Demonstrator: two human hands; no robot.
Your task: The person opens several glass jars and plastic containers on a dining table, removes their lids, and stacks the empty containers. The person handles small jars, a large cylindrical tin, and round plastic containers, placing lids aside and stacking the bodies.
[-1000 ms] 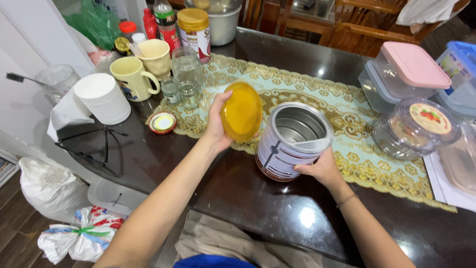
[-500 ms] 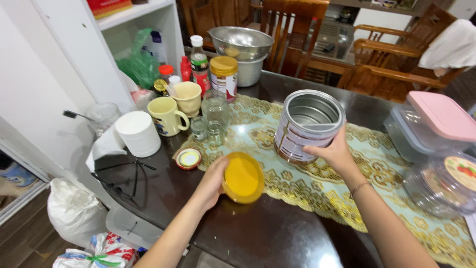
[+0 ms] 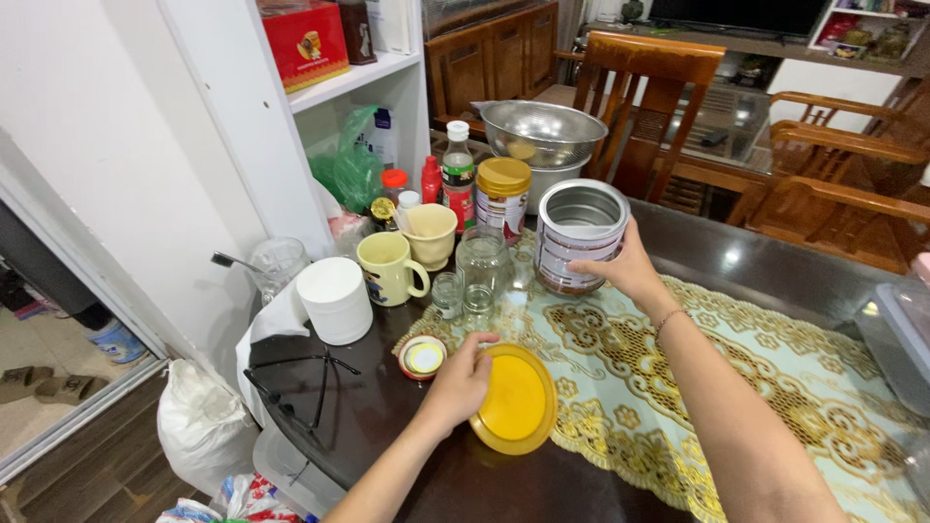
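Tin: we hold the open metal tin (image 3: 579,236) in our right hand (image 3: 625,272) at about one o'clock on the table — upright, mouth up, nothing visible inside.
Right hand: fingers wrapped around the tin's near side, thumb on the wall facing us; the grip is closed on it.
Lid: the yellow plastic lid (image 3: 515,400) lies at about six o'clock, flat face tilted toward us, half over the edge of the lace runner (image 3: 746,378).
Left hand: our left hand (image 3: 457,384) pinches the lid's left rim, fingers curled shut on it.
Key relation: the tin lies up and to the right of the lid, well apart — the right hand alone reaches it.
Neighbours of the tin: a jar with a yellow cap (image 3: 503,199) just to its left, steel bowls (image 3: 542,136) behind.
Other containers: two mugs (image 3: 392,268) at eleven o'clock, empty glass jars (image 3: 481,261) beside them, a small round lid (image 3: 422,356) near our left hand.
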